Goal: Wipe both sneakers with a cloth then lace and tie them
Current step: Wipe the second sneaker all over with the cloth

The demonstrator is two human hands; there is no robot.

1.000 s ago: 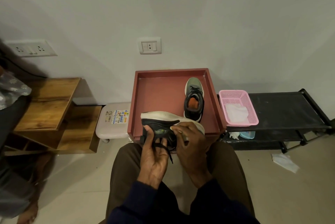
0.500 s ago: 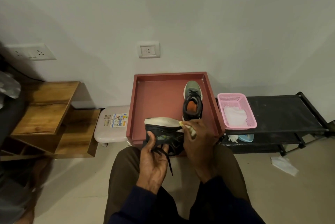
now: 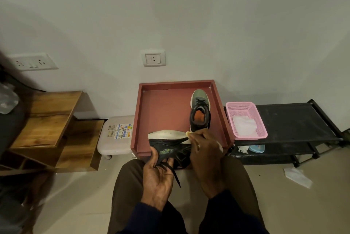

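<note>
A dark sneaker (image 3: 168, 146) with a white sole lies on its side in front of my knees, sole turned away from me. My left hand (image 3: 157, 175) grips its upper from below, and a loose black lace (image 3: 175, 176) hangs over my palm. My right hand (image 3: 205, 150) covers the sneaker's right end and presses a small yellowish cloth (image 3: 188, 133) against the sole; most of the cloth is hidden under my fingers. The second sneaker (image 3: 199, 110), grey-green with an orange insole, stands upright in the red tray (image 3: 161, 112), laced.
A pink basket (image 3: 246, 120) holding a white cloth sits on a black rack (image 3: 295, 120) to the right. A white stool (image 3: 115, 135) and wooden shelves (image 3: 47, 126) stand left of the tray. Crumpled paper (image 3: 297, 177) lies on the floor at right.
My right hand has slid with the cloth from the middle of the sneaker to the right end of the sole. My left hand keeps its grip.
</note>
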